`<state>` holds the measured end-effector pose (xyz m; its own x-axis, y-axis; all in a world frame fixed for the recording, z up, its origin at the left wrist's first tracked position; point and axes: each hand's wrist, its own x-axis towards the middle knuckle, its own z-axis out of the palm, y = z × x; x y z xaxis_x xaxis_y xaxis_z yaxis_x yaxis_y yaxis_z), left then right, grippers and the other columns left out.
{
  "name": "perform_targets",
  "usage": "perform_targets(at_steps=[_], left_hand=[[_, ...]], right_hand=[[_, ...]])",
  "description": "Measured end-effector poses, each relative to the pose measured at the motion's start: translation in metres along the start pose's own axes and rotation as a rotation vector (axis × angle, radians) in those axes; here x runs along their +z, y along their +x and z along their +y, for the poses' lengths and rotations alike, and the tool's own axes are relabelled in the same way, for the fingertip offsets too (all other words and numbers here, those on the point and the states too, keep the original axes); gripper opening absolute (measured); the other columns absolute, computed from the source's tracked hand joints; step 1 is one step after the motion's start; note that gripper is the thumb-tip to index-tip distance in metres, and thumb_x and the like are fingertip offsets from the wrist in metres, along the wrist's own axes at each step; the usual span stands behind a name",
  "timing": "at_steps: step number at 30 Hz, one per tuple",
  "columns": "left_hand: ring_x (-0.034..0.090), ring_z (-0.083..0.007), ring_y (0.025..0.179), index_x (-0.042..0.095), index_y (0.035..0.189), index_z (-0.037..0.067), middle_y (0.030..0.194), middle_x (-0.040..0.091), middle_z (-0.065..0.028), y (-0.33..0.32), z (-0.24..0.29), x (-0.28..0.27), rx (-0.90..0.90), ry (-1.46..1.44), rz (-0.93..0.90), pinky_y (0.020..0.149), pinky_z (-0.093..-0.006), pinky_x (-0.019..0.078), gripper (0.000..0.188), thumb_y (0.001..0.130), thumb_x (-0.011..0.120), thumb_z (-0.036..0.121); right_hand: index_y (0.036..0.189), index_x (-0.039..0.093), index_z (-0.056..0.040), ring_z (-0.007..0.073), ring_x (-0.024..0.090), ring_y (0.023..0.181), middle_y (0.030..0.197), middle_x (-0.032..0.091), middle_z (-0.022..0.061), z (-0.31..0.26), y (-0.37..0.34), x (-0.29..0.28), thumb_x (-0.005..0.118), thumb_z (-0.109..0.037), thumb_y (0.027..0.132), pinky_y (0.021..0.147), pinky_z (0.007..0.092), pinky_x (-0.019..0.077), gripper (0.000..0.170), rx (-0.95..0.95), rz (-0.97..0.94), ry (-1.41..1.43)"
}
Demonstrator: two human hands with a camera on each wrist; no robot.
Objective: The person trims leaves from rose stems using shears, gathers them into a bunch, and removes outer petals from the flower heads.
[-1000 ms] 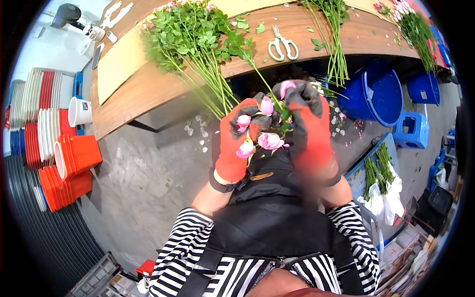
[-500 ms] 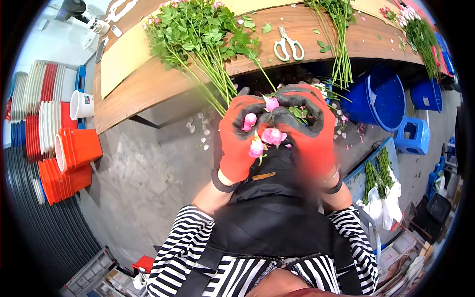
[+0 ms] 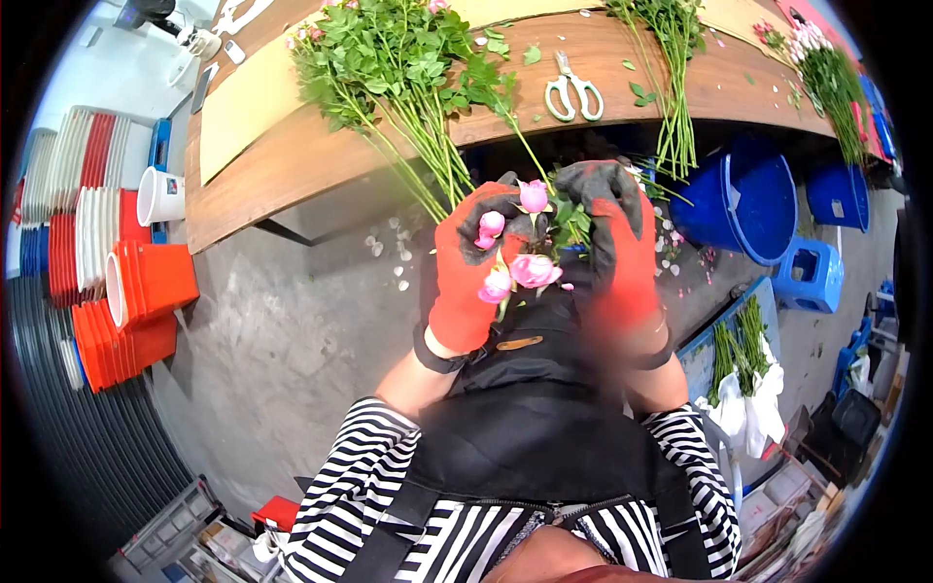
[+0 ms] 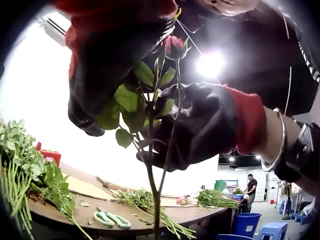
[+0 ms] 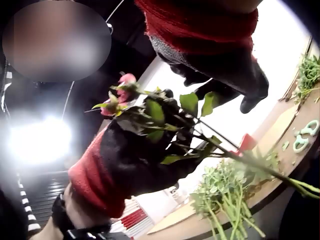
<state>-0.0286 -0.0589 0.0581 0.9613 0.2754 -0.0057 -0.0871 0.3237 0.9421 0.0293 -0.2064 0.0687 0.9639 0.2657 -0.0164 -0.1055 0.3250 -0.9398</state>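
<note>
- Head view, hands: the left hand [image 3: 463, 274] grips a rose spray [image 3: 535, 271] close under its blooms, in front of the apron [image 3: 554, 437]; the hold appears chosen to keep the petals uncrushed and the foliage exposed; the right hand [image 3: 624, 238] is bent at the leaves [image 3: 571, 223]; whether it pinches one cannot be told.
- Head view, surface: the wooden table [image 3: 245, 202] bears a leafy bundle [image 3: 398, 78], its stems overhanging the edge, presumably for easy reach; the scissors [image 3: 568, 78] lie between this and a second bundle [image 3: 671, 97], handles toward the wearer, likely for ready pick-up.
- Head view, room: fallen petals [image 3: 377, 250] dot the concrete floor; a blue bucket [image 3: 714, 219] and a blue stool [image 3: 826, 277] stand to the right; orange containers [image 3: 146, 287] are stacked to the left.
- Left wrist view: the spray's forked stem [image 4: 156, 200] stands nearly upright between the gloves, a bud [image 4: 175, 47] near the top; another person [image 4: 251, 190] stands in the background.
- Right wrist view: the stem slants across the left palm, blooms at the cuff side; the right hand is above, its fingertips near the leaves; a ceiling lamp [image 5: 42, 142] glares.
</note>
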Motion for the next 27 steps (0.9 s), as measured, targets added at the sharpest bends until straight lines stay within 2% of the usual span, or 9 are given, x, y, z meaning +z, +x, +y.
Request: perform_targets(at_steps=[2, 5, 8, 12, 15, 16, 20, 24, 27], left_hand=[[0.056, -0.0112, 0.088, 0.066, 0.104, -0.002, 0.099, 0.063, -0.0034, 0.002, 0.004, -0.001, 0.014, -0.082, -0.018, 0.082, -0.0246, 0.0447, 0.021, 0.084, 0.063, 0.003], [0.065, -0.0165, 0.097, 0.062, 0.115, -0.005, 0.105, 0.068, -0.0092, 0.006, -0.006, -0.016, 0.071, 0.065, -0.149, 0.087, -0.0310, 0.0514, 0.035, 0.085, 0.068, 0.012], [0.065, -0.0170, 0.092, 0.062, 0.114, -0.005, 0.103, 0.068, -0.0099, 0.004, -0.008, -0.012, 0.024, 0.113, -0.052, 0.082, -0.0299, 0.0522, 0.030, 0.086, 0.065, 0.007], [0.068, -0.0225, 0.086, 0.060, 0.115, -0.005, 0.108, 0.067, -0.0138, 0.006, -0.010, -0.008, -0.069, -0.262, 0.053, 0.076, -0.0319, 0.0561, 0.027, 0.089, 0.061, 0.000], [0.057, -0.0182, 0.077, 0.060, 0.113, -0.002, 0.106, 0.063, -0.0110, 0.008, -0.016, -0.016, -0.029, -0.500, 0.024, 0.068, -0.0301, 0.0485, 0.026, 0.090, 0.061, 0.011], [0.057, -0.0212, 0.075, 0.057, 0.117, -0.003, 0.107, 0.063, -0.0140, 0.009, -0.019, -0.015, 0.026, -0.463, 0.066, 0.065, -0.0309, 0.0480, 0.028, 0.093, 0.055, 0.013], [0.063, -0.0237, 0.085, 0.057, 0.117, -0.005, 0.115, 0.065, -0.0183, 0.011, -0.014, -0.007, 0.022, -0.553, 0.157, 0.075, -0.0339, 0.0525, 0.029, 0.090, 0.057, 0.004], [0.064, -0.0172, 0.099, 0.058, 0.118, -0.001, 0.115, 0.066, -0.0111, 0.003, 0.003, 0.001, -0.013, -0.450, 0.106, 0.090, -0.0297, 0.0499, 0.028, 0.089, 0.059, -0.003], [0.062, -0.0140, 0.101, 0.058, 0.117, 0.000, 0.114, 0.065, -0.0078, 0.002, 0.022, 0.003, -0.086, -0.196, -0.001, 0.093, -0.0283, 0.0482, 0.031, 0.087, 0.064, -0.004]], right_hand=[[0.114, 0.059, 0.0028, 0.0138, 0.057, 0.100, 0.111, 0.063, 0.0080, -0.008, 0.001, 0.004, 0.061, -0.009, 0.085, 0.094, 0.0307, 0.0436, 0.031, 0.018, -0.043, -0.065], [0.115, 0.061, 0.0036, 0.0163, 0.059, 0.105, 0.116, 0.062, 0.0089, -0.010, 0.004, 0.014, 0.066, -0.005, 0.078, 0.096, 0.0318, 0.0435, 0.039, -0.149, -0.082, -0.156], [0.108, 0.063, 0.0037, 0.0188, 0.059, 0.104, 0.112, 0.064, 0.0095, -0.009, 0.007, 0.011, 0.068, -0.002, 0.076, 0.095, 0.0320, 0.0437, 0.032, -0.108, -0.078, -0.187], [0.111, 0.061, 0.0028, 0.0184, 0.058, 0.106, 0.113, 0.064, 0.0101, -0.003, 0.012, 0.011, 0.065, 0.000, 0.081, 0.096, 0.0318, 0.0435, 0.031, 0.057, 0.009, 0.109], [0.114, 0.059, 0.0028, 0.0178, 0.056, 0.110, 0.120, 0.061, 0.0100, -0.002, 0.007, 0.019, 0.066, -0.003, 0.081, 0.096, 0.0328, 0.0440, 0.035, -0.220, 0.002, -0.004], [0.117, 0.059, 0.0005, 0.0211, 0.056, 0.114, 0.124, 0.060, 0.0109, -0.009, 0.001, 0.013, 0.069, -0.002, 0.077, 0.097, 0.0350, 0.0439, 0.041, -0.128, -0.079, -0.212], [0.120, 0.060, -0.0043, 0.0307, 0.058, 0.114, 0.122, 0.060, 0.0131, 0.011, -0.010, 0.011, 0.073, -0.004, 0.073, 0.098, 0.0373, 0.0434, 0.048, -0.447, -0.179, -0.897], [0.120, 0.059, 0.0008, 0.0203, 0.061, 0.107, 0.115, 0.064, 0.0125, 0.040, -0.007, -0.003, 0.065, 0.007, 0.079, 0.089, 0.0332, 0.0497, 0.042, -0.137, -0.071, -0.273], [0.123, 0.058, 0.0023, 0.0160, 0.059, 0.109, 0.114, 0.065, 0.0120, 0.040, -0.003, -0.009, 0.063, 0.007, 0.083, 0.089, 0.0313, 0.0503, 0.041, -0.150, -0.102, -0.184]])
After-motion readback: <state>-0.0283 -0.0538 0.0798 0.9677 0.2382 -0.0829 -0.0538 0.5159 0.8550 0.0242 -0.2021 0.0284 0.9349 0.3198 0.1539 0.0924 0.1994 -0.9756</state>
